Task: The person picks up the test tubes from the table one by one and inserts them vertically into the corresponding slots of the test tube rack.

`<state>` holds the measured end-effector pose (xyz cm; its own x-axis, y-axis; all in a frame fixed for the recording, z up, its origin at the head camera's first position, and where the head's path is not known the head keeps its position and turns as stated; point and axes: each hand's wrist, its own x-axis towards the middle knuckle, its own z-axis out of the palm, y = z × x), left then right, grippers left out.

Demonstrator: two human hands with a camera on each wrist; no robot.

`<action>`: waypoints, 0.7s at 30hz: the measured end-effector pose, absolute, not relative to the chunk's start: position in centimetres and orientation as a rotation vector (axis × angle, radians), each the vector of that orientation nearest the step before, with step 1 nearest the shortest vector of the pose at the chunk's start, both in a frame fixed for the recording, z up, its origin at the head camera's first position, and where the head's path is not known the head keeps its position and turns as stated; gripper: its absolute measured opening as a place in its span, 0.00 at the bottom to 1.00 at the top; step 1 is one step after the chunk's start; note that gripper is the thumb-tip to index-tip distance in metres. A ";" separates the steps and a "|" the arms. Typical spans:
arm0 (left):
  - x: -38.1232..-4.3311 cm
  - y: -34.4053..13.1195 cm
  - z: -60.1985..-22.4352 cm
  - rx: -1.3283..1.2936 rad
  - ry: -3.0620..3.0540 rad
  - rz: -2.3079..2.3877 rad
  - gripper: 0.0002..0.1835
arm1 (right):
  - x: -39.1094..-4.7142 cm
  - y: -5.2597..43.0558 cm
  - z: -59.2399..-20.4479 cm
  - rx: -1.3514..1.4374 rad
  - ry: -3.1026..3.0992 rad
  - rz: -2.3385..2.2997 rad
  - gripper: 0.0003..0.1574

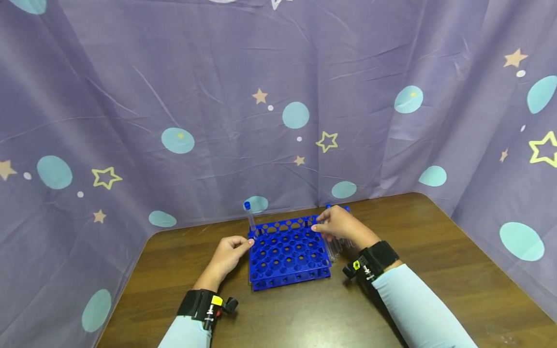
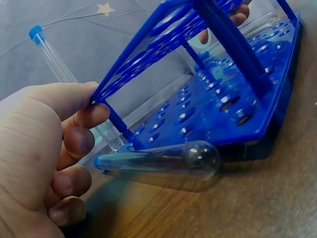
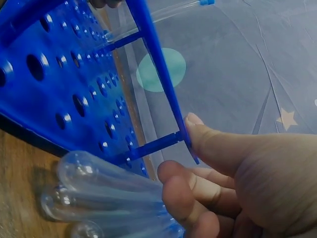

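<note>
The left hand (image 1: 226,256) and right hand (image 1: 341,226) each have a narrow grip — thumb and fingers pinching the far upper corners of the blue rack (image 1: 290,271) on the table (image 1: 304,309). A capped tube (image 1: 251,220) stands in its far-left corner; others lie alongside — a single tube (image 2: 158,163) left, several tubes (image 3: 99,203) right.

- Blue rack (image 1: 289,250): I've got it standing near the table's (image 1: 283,314) far edge, full of round holes
- Blue-capped clear tube (image 1: 251,220): near-upright, rack's far-left corner
- More clear tubes (image 3: 106,173): lying just off the rack's right end, I think blue-capped too
</note>
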<state>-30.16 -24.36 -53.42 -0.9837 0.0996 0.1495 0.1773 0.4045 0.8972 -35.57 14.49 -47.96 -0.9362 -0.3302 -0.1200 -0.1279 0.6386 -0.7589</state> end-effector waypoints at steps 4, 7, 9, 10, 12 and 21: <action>-30.3 -24.4 -53.5 -0.251 -2.563 -1.663 0.14 | -36.1 15.2 -48.2 -0.416 2.614 -1.214 0.32; -30.2 -24.4 -53.5 -0.242 -2.548 -1.666 0.14 | -36.4 16.0 -47.9 -0.415 2.632 -1.230 0.28; -30.2 -24.3 -53.4 -0.235 -2.540 -1.658 0.13 | -36.5 16.6 -47.5 -0.396 2.673 -1.226 0.26; -30.2 -24.3 -53.3 -0.232 -2.540 -1.652 0.13 | -36.5 17.0 -47.3 -0.383 2.696 -1.224 0.26; -30.2 -24.2 -53.3 -0.225 -2.539 -1.646 0.13 | -36.5 17.8 -46.9 -0.361 2.748 -1.200 0.25; -30.1 -24.2 -53.4 -0.218 -2.539 -1.639 0.13 | -36.8 21.6 -46.5 -0.252 2.845 -1.044 0.25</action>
